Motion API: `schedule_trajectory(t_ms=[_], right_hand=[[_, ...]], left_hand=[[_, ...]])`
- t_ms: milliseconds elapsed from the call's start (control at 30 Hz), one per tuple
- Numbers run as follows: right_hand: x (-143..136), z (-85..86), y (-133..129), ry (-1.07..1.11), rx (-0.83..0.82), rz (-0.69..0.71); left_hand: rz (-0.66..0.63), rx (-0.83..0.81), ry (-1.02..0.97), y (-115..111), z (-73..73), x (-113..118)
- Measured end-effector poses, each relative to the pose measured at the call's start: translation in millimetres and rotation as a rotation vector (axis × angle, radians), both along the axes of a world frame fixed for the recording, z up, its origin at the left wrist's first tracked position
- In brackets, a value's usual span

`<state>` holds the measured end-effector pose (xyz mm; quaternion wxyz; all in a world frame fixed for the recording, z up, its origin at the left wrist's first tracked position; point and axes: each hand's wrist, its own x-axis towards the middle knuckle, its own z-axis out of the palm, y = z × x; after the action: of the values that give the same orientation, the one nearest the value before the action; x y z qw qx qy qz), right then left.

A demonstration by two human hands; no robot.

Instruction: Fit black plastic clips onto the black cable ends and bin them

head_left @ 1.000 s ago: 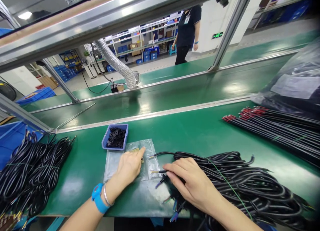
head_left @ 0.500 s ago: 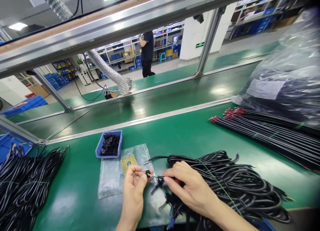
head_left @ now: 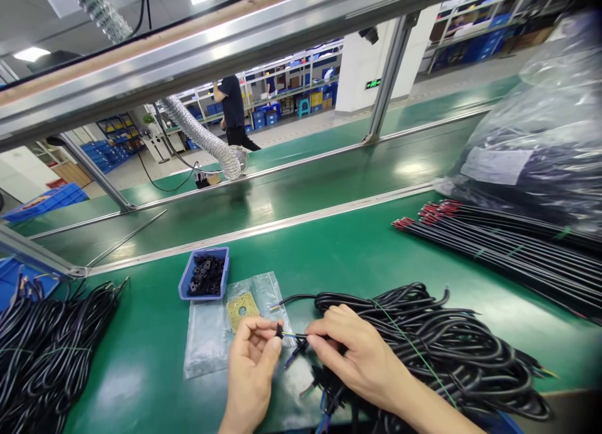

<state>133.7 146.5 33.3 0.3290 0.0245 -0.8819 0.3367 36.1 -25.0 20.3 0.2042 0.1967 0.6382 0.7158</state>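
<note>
Between thumb and fingers, my left hand (head_left: 253,365) pinches a small black plastic part (head_left: 279,330). My right hand (head_left: 352,346) is closed on a black cable (head_left: 301,336) just to the right of it. Thin coloured wires from the cable's end reach the black part; how far they go in is hidden. Under and beside my hands lie a clear plastic bag (head_left: 204,340) and a yellowish square plate (head_left: 242,310) with a round hole. More black parts with wire ends (head_left: 324,384) sit below my right hand.
A blue bin (head_left: 182,290) of small black parts stands behind the bag. Coiled black cables (head_left: 442,333) lie at right, another cable bundle (head_left: 51,352) at left. Red-tipped cables (head_left: 493,239) and a large plastic-wrapped bundle (head_left: 536,127) are back right. A person (head_left: 233,108) is beyond the bench.
My left hand has turned the black part slightly, and its fingers have closed in around it. My right hand stays nearly in place. The person in the background has moved left.
</note>
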Motion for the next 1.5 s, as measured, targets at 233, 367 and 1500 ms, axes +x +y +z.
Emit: schedule_trajectory(t_ms=[233,367,1500], right_hand=[[1,-1.0,0,0.021,0.036,0.019],[1,-4.1,0,-0.005,0.056,0.019],[3,-10.4,3,-0.261,0.061,0.077]], left_hand=[[-0.016,0.125,-0.249,10,-5.8,7],[0.024,0.086,-0.299,16,-14.9,10],[0.009,-0.054,-0.162,26,-17.6,19]])
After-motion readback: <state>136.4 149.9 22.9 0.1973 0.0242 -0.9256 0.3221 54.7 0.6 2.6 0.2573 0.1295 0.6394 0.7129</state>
